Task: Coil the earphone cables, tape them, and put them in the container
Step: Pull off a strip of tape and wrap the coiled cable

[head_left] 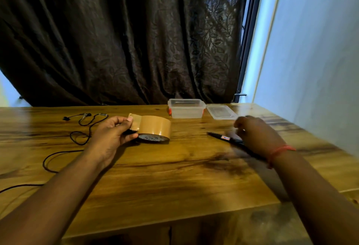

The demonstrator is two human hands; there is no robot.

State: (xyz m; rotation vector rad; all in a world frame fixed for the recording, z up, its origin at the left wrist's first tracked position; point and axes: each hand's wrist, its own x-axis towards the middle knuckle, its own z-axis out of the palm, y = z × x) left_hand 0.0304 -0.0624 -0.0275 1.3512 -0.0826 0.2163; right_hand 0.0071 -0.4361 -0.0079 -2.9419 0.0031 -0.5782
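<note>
Brown packing tape (155,128) stands on edge on the wooden table (174,176), its printed core facing the camera; the left hand (112,134) grips the roll from the left, thumb low against the core and fingers curled over the top, where the free end of the tape lifts off as a short flap. The black earphone cable (79,137) lies uncoiled just left of that hand, the earbuds near the far edge and the cord looping toward the near left edge; part of it passes under the left forearm. The right hand (256,135) is blurred above a black marker (225,138) with a red and blue label; its fingers look curled, but whether it touches or holds the pen I cannot tell. A clear plastic container (186,108) with orange clips sits open at the far edge of the table, its clear lid (221,111) lying flat just to its right; a red thread band (279,151) circles the right wrist; a dark patterned curtain (126,36) hangs behind.
</note>
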